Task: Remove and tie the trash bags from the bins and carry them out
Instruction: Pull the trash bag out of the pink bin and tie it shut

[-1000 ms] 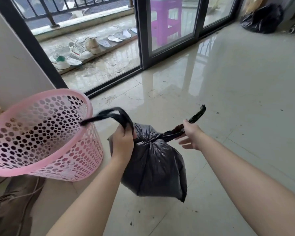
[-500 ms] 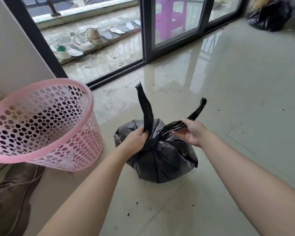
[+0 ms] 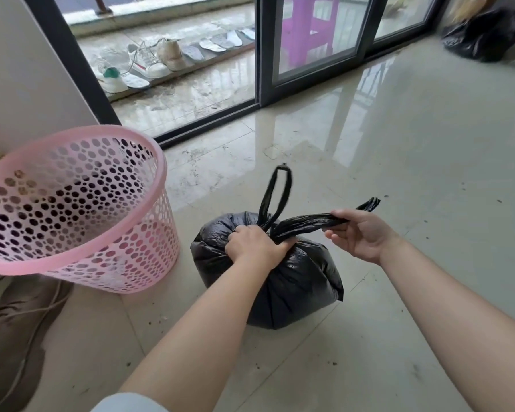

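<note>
Not much of us in this shot, tbh. We've got the left hand [image 3: 254, 246] and, just to the right of it, the right hand [image 3: 361, 233], both bare. The left forearm [image 3: 208, 328] is uncovered too. The only clothing we can spot is a bit of sleeve [image 3: 131, 403], well down the arm from the left hand, around the elbow. It's pale, whitish with a faint blue-grey tint, plain and smooth, with a rounded edge. Only a sliver shows, so we can't tell what garment it is. The right forearm [image 3: 446, 304], off to the right of the left hand, is bare right to the edge of the shot.
</note>
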Available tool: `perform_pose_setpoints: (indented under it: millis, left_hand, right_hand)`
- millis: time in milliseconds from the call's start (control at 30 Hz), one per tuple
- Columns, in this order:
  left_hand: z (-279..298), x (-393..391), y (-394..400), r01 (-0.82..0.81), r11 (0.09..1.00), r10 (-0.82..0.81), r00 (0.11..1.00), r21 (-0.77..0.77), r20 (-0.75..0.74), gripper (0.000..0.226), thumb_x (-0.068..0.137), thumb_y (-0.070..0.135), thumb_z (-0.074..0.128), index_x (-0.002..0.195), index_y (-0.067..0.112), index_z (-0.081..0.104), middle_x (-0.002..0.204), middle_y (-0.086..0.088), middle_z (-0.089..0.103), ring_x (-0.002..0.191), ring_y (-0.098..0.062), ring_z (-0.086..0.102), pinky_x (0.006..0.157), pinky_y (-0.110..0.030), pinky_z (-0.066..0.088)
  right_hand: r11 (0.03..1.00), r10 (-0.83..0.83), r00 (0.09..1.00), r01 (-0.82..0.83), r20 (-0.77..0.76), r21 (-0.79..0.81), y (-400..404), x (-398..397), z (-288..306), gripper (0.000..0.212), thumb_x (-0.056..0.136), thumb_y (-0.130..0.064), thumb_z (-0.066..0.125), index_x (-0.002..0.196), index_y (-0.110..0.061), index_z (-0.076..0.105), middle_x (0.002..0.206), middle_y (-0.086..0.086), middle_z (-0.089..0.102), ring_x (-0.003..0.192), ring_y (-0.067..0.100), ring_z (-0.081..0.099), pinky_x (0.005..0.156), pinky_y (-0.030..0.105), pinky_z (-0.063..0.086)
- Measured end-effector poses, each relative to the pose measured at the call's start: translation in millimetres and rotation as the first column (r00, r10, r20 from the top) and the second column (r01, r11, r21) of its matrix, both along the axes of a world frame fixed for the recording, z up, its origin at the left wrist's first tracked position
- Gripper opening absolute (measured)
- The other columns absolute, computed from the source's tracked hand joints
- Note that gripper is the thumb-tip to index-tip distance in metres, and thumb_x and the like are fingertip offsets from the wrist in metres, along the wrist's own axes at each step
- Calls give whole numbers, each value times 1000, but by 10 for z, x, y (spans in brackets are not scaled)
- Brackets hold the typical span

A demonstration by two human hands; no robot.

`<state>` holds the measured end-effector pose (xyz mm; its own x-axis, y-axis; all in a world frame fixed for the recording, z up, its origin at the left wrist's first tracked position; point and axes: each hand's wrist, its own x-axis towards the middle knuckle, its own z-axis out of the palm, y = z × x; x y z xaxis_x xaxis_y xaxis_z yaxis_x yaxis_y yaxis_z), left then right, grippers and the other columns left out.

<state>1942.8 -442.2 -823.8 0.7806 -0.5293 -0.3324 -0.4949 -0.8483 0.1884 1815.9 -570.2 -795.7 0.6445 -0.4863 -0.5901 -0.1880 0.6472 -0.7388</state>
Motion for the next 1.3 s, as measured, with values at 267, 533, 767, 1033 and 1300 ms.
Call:
perform_pose_setpoints:
  millis: [267,533,767,1033,1300]
  left_hand:
    - [-43,32,-6,16,1000,-18,995,20,94,70,84,61,36,123,5,52,127,-16,51,118,-34,46,90,-39,43]
    - [225,126,10,-91,899,55,994,-428,-97,45,91,36,34,88,1,63,100,-21,64,95,-37,57,74,-36,42]
    - [299,156,-10,57,906,-175,953,-420,-249,39,92,29,41,59,9,46,54,-3,45,56,-20,43,52,-30,28]
    - [284,161,128,-589,635,-381,324,-500,-866,28,99,21,31,83,25,53,42,3,55,31,-6,44,35,-13,36]
    - [251,90,146,-610,710,-371,100,-352,-923,32,97,24,32,79,11,55,56,1,68,46,-7,62,40,-13,42]
  right_hand:
    - [999,27,975,-34,220,26,7,-74,29,23,73,-15,56,58,-6,72,58,8,72,53,17,70,49,22,57]
    - [957,-28,999,16,-38,-291,40,87,29,16,92,-16,47,78,-11,54,76,5,59,74,21,59,68,30,51]
    - [944,47,998,-27,53,-328,108,373,243,24,91,-38,47,90,-15,56,95,-3,57,101,20,52,88,37,46]
    - [908,-386,911,347,147,236,62,338,357,41,96,-22,23,66,-5,47,39,9,61,64,25,57,62,37,48]
    - [859,-447,884,383,134,341,139,434,685,36,94,-16,16,64,-8,36,25,1,24,18,14,24,43,20,37]
